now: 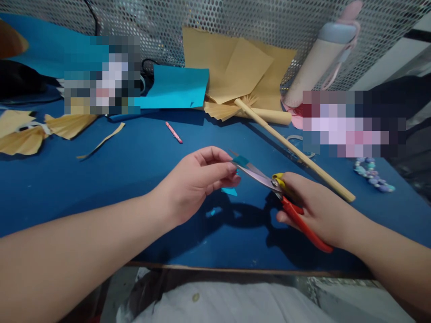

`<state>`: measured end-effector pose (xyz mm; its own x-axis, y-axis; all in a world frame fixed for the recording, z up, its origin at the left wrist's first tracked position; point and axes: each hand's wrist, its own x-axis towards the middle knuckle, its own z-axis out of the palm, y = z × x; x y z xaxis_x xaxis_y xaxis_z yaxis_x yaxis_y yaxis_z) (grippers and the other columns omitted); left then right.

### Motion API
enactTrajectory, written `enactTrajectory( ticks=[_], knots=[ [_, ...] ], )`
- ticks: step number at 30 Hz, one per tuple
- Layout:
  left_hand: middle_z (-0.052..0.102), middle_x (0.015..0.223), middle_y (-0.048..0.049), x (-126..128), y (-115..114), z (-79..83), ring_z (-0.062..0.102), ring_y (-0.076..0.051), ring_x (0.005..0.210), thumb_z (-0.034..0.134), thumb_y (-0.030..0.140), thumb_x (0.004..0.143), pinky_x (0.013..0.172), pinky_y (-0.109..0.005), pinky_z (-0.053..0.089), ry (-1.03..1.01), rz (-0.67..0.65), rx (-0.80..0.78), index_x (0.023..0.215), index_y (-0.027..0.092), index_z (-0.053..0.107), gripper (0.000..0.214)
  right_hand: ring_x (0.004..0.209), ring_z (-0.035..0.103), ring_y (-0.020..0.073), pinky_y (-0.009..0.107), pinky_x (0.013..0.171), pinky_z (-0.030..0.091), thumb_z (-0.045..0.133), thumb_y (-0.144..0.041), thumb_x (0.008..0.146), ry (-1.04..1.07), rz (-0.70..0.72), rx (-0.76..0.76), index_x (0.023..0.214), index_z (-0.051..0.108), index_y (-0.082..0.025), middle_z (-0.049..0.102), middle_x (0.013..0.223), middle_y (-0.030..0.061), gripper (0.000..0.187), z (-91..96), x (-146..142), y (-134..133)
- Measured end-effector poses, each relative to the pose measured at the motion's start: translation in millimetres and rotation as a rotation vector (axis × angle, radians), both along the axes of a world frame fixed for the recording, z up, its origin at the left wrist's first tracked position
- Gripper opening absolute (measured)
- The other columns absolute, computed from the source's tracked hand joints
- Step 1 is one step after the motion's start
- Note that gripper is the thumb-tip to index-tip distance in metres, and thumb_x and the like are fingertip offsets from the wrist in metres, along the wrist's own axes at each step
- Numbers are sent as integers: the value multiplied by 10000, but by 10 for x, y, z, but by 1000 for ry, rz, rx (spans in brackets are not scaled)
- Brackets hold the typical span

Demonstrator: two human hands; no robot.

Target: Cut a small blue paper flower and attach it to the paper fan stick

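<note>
My left hand (198, 181) pinches a small teal paper piece (240, 160) between thumb and fingers above the blue table (101, 179). My right hand (313, 206) grips red-handled scissors (266, 179) with a yellow pivot; the blades point left and close around the teal piece. Two teal paper scraps (229, 191) lie on the table just under my hands.
A wooden stick (292, 150) runs diagonally at the right. Tan paper sheets (235, 67), folded tan fans (23, 132), a teal sheet (175, 87), a pink pen (173, 132), a tan strip (101, 142) and a bead string (372, 175) lie around. Perforated metal mesh (151, 22) stands behind.
</note>
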<state>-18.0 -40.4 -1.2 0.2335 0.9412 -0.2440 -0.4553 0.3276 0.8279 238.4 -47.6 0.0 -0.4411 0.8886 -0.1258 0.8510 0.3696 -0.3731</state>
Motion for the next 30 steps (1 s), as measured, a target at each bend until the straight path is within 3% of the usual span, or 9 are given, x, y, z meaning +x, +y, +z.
enactTrajectory(
  ticks=[12,19,22,26,30],
  knots=[
    [663,721,34,8,-27,-9,688,-100,661,779,114,761,696,-229,572,59,-76,101,766,160,619,166,541,404,129,250,490,341,688,-623,772,118,53,4,753,470,-223,482,641,-22,456,-10,-12,-15],
    [693,767,17,-15,-4,18,718,-126,697,784,157,772,724,-252,570,103,-32,67,771,166,600,184,527,354,110,253,493,270,688,-699,776,292,-38,-107,648,466,-202,425,562,-31,560,-1,35,-37],
    [700,734,12,-26,5,31,722,-136,684,760,146,781,706,-256,570,82,-30,47,778,172,583,180,538,343,121,270,497,278,613,-744,806,313,-15,-41,723,455,-218,433,597,-28,556,-38,84,-35],
    [652,666,39,-36,15,34,684,-105,609,751,135,774,641,-213,548,91,-18,48,796,181,587,172,617,445,174,315,550,370,510,-786,833,253,-6,20,884,417,-236,514,714,1,560,-96,131,-7],
    [674,784,27,-36,13,44,685,-96,647,741,111,762,691,-229,578,97,13,72,785,174,591,164,665,470,196,340,593,394,470,-778,847,199,13,22,906,417,-233,530,771,19,551,-124,130,17]
  ],
)
